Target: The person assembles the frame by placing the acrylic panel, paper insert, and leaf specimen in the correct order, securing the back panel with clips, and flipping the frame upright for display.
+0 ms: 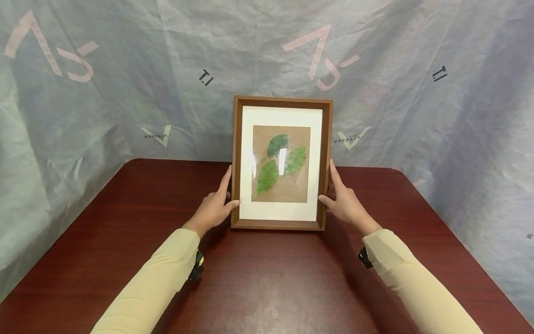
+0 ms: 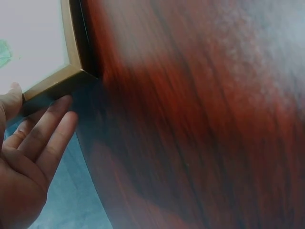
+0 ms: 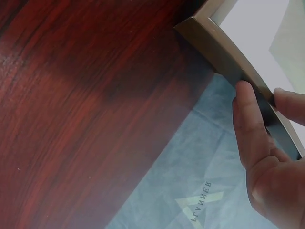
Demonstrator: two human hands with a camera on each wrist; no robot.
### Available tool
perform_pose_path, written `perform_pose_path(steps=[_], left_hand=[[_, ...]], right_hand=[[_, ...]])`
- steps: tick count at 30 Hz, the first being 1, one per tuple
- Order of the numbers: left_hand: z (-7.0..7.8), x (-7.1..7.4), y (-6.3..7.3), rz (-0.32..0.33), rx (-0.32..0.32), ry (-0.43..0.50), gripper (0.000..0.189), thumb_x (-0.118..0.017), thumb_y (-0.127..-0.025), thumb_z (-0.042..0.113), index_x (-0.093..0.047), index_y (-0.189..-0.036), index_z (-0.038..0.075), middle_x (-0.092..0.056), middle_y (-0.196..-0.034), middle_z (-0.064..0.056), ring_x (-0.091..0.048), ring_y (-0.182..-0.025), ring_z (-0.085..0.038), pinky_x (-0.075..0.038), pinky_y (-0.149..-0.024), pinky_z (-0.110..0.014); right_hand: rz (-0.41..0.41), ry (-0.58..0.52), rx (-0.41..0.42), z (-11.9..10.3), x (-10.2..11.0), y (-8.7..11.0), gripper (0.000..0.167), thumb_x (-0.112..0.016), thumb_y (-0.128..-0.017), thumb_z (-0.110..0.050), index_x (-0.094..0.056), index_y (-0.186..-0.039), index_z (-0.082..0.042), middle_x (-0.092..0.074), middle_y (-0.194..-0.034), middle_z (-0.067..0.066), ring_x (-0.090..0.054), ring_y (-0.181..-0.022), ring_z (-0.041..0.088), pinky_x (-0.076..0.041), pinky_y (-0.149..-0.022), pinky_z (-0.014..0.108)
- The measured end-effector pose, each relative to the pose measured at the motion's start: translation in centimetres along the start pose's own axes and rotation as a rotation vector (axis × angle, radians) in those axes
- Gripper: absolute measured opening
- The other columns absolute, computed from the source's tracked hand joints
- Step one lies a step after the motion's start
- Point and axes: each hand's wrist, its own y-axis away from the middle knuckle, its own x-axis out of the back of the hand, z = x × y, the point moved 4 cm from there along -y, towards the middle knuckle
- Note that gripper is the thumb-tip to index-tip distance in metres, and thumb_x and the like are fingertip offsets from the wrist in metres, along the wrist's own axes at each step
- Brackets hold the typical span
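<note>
A brown picture frame (image 1: 278,224) stands nearly upright on the table, between both hands. Inside it a white mat (image 1: 280,211) surrounds three green leaves (image 1: 268,178) on a brown ground, and the glazing shows glare. My left hand (image 1: 212,209) grips the left side, its thumb on the front edge and its fingers along the outer side. On the opposite side my right hand (image 1: 347,205) holds the frame likewise, thumb in front. The left wrist view shows a lower corner of the frame above the left hand (image 2: 28,162). The back of the frame is hidden.
The dark red wooden table (image 1: 267,283) has rounded far corners. A grey printed sheet (image 1: 187,55) hangs behind it and along both sides. Each forearm wears a light yellow sleeve (image 1: 150,283), with a black device (image 1: 196,266) at the wrist.
</note>
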Motion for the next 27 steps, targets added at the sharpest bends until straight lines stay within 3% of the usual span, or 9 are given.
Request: perform_pose_path(steps=[4,10,17,27], left_hand=[[0.08,0.04,-0.09,0.003,0.007,0.006,0.094,-0.060,-0.105,0.023,0.014,-0.163,0.029,-0.059,-0.135,-0.027,-0.066,-0.104,-0.041,-0.049,-0.092,-0.056],[0.22,-0.08,-0.44,-0.002,0.012,0.022,0.093,-0.058,-0.106,0.023,0.015,-0.163,0.027,-0.056,-0.139,-0.030,-0.067,-0.103,-0.041,-0.051,-0.088,-0.054],[0.30,-0.15,-0.55,0.005,0.007,0.028,0.092,-0.056,-0.107,0.022,0.016,-0.162,0.027,-0.055,-0.140,-0.031,-0.067,-0.106,-0.044,-0.050,-0.092,-0.057],[0.25,-0.24,-0.31,-0.007,0.007,0.034,0.093,-0.057,-0.106,0.022,0.017,-0.162,0.029,-0.056,-0.139,-0.030,-0.066,-0.109,-0.043,-0.050,-0.093,-0.056]], right_hand=[[0.009,0.027,0.005,0.02,-0.21,-0.10,0.101,-0.060,-0.103,-0.009,0.020,-0.160,-0.034,-0.048,-0.141,0.036,-0.064,-0.112,0.042,-0.060,-0.072,0.042],[0.021,0.048,0.004,-0.13,-0.21,-0.30,0.101,-0.060,-0.103,-0.009,0.020,-0.161,-0.031,-0.054,-0.131,0.036,-0.071,-0.087,0.036,-0.059,-0.069,0.042],[0.026,0.017,-0.006,-0.11,-0.18,-0.46,0.100,-0.058,-0.103,-0.006,0.019,-0.161,-0.031,-0.055,-0.127,0.032,-0.065,-0.104,0.040,-0.061,-0.067,0.040],[0.025,0.017,0.004,-0.13,-0.08,-0.02,0.101,-0.059,-0.103,-0.006,0.019,-0.161,-0.032,-0.059,-0.119,0.029,-0.068,-0.090,0.035,-0.061,-0.067,0.042]])
